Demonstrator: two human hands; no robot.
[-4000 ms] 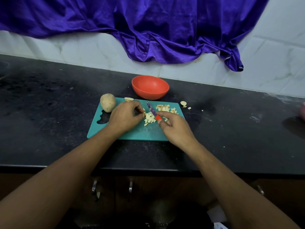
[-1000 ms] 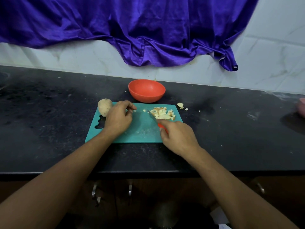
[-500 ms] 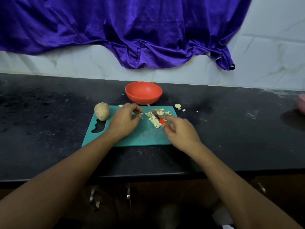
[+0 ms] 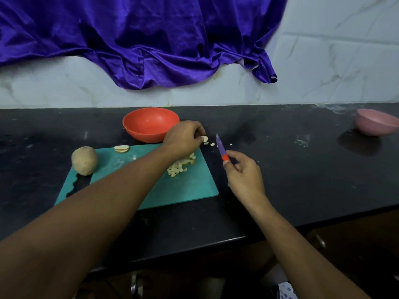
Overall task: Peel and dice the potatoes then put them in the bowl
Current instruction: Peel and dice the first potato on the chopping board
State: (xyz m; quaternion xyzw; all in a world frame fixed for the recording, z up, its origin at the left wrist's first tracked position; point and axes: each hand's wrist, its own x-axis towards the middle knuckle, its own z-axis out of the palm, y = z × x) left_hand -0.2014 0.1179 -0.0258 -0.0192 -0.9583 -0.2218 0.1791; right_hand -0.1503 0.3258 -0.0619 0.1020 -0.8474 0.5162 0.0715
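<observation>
Potato slice (image 4: 204, 138): on tabletop (image 4: 280, 169) beyond cutting board (image 4: 194, 186), pinched in left hand (image 4: 183, 137) fingers; right hand (image 4: 241, 171) fingers grip knife (image 4: 220, 146).

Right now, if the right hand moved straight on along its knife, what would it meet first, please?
Probably nothing: the right hand and purple knife point over bare countertop towards the wall, narrowly passing the left hand; depth unclear.

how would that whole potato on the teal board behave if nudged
The whole potato is rounded, so it would probably roll or wobble rather than slide. It sits at the cutting board left edge, so a nudge could send it onto the counter. Still unpeeled and solid-looking, it is likely firm and not slippery.
</observation>
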